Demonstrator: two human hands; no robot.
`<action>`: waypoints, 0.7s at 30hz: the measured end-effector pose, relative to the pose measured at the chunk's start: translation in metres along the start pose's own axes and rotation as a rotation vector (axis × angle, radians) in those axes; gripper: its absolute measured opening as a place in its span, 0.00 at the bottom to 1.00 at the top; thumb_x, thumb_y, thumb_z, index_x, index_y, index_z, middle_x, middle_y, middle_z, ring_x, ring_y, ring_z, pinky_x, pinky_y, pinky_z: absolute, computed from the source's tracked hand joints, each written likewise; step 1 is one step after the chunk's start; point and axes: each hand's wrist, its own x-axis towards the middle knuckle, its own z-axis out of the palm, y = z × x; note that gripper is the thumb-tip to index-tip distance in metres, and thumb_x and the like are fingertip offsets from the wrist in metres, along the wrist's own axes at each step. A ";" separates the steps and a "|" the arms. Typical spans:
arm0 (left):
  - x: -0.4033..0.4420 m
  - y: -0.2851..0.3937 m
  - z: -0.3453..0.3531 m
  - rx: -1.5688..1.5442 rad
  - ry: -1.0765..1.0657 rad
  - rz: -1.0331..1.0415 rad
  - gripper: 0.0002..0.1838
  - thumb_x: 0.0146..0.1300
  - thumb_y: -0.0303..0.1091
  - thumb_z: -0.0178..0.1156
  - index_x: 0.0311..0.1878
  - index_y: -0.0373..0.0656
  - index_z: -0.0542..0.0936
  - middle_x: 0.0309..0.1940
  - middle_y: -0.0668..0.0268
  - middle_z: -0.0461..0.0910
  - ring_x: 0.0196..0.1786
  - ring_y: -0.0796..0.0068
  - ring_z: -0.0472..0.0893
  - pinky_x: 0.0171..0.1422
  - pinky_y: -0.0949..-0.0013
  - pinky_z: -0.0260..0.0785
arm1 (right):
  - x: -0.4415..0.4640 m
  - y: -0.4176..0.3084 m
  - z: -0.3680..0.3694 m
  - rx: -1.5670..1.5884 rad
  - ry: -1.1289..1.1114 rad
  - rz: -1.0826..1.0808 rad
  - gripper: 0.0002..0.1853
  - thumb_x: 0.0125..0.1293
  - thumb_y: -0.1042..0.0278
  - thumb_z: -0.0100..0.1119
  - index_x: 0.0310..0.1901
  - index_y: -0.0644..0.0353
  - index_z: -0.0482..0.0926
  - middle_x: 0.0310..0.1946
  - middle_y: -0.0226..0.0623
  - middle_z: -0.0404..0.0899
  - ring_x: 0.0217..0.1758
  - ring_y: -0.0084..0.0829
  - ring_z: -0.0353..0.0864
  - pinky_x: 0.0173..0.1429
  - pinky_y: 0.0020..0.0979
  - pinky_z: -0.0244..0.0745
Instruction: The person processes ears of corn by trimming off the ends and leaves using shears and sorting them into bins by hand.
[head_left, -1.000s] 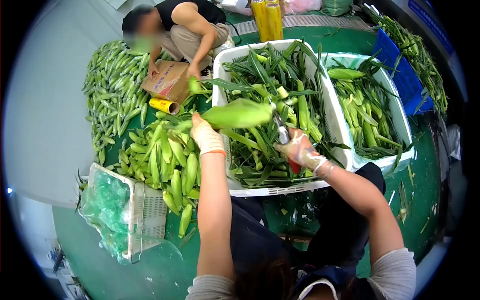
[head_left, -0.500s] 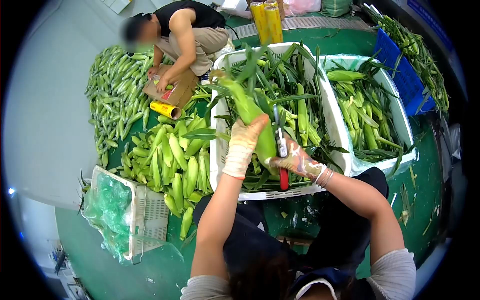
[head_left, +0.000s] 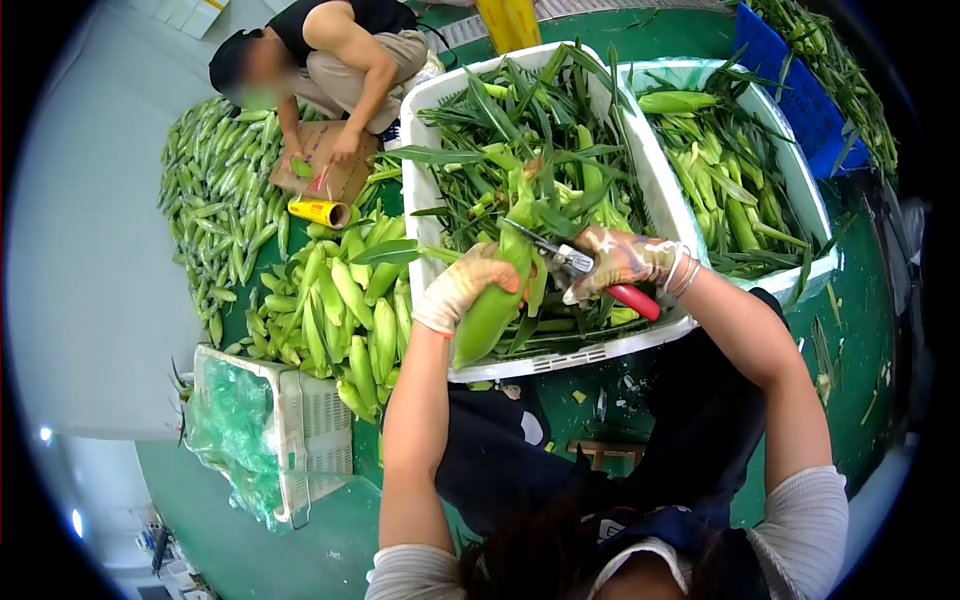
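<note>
My gloved left hand (head_left: 468, 287) is closed around an ear of corn (head_left: 490, 322) in green husk, tilted with its leafy, silky tip pointing up and away. In my right hand (head_left: 622, 262), in a patterned glove, is a pair of red-handled pruning shears (head_left: 572, 260). The shears' blades reach the husk near the upper part of the ear. Both hands are above the near part of a white crate (head_left: 430, 105) filled with corn leaves and stalks (head_left: 500, 125).
Beside that crate stands a second, lined white crate (head_left: 815, 215) of corn. A pile of husked ears (head_left: 345, 295) lies left, with wrapped ears (head_left: 215, 190) beyond. A person (head_left: 350, 60) squats by a cardboard box (head_left: 325, 160). A crate with green plastic (head_left: 235, 400) is nearby.
The ear has come down and swung, its thick end now toward my lap. The shears turned from upright to pointing left at the ear's upper part. My view shifted slightly.
</note>
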 end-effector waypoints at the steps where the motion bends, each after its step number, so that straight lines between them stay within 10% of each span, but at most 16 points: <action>1: 0.003 -0.002 -0.002 -0.002 -0.005 0.004 0.26 0.40 0.33 0.64 0.46 0.34 0.75 0.34 0.61 0.79 0.33 0.74 0.77 0.41 0.72 0.72 | 0.002 0.010 0.008 0.158 0.020 -0.098 0.15 0.50 0.62 0.68 0.30 0.64 0.75 0.22 0.36 0.77 0.23 0.25 0.76 0.28 0.26 0.74; 5: 0.004 -0.005 -0.014 -0.118 -0.176 -0.120 0.23 0.41 0.32 0.64 0.44 0.35 0.78 0.35 0.63 0.80 0.36 0.74 0.78 0.44 0.73 0.72 | 0.012 0.024 0.018 0.493 0.141 0.120 0.12 0.56 0.65 0.62 0.24 0.63 0.73 0.14 0.31 0.72 0.15 0.23 0.71 0.21 0.26 0.70; 11: 0.001 0.002 0.006 0.082 0.059 0.326 0.23 0.46 0.24 0.66 0.49 0.37 0.74 0.36 0.67 0.79 0.36 0.76 0.77 0.46 0.72 0.71 | 0.009 -0.012 0.022 0.509 0.301 0.081 0.19 0.61 0.53 0.63 0.37 0.62 0.73 0.25 0.30 0.74 0.25 0.21 0.72 0.32 0.26 0.69; 15: 0.013 -0.005 0.039 0.512 0.334 0.787 0.24 0.45 0.23 0.67 0.48 0.39 0.72 0.40 0.61 0.75 0.43 0.68 0.77 0.51 0.68 0.69 | 0.008 -0.048 0.015 0.338 0.391 0.047 0.13 0.57 0.60 0.63 0.32 0.63 0.76 0.23 0.30 0.75 0.24 0.21 0.72 0.31 0.26 0.70; 21: 0.007 -0.001 0.053 0.797 0.405 0.816 0.35 0.39 0.26 0.71 0.53 0.38 0.67 0.46 0.54 0.69 0.51 0.53 0.69 0.58 0.59 0.62 | 0.006 -0.034 0.025 0.574 0.497 -0.050 0.06 0.54 0.75 0.59 0.33 0.63 0.73 0.20 0.31 0.74 0.20 0.23 0.72 0.25 0.25 0.70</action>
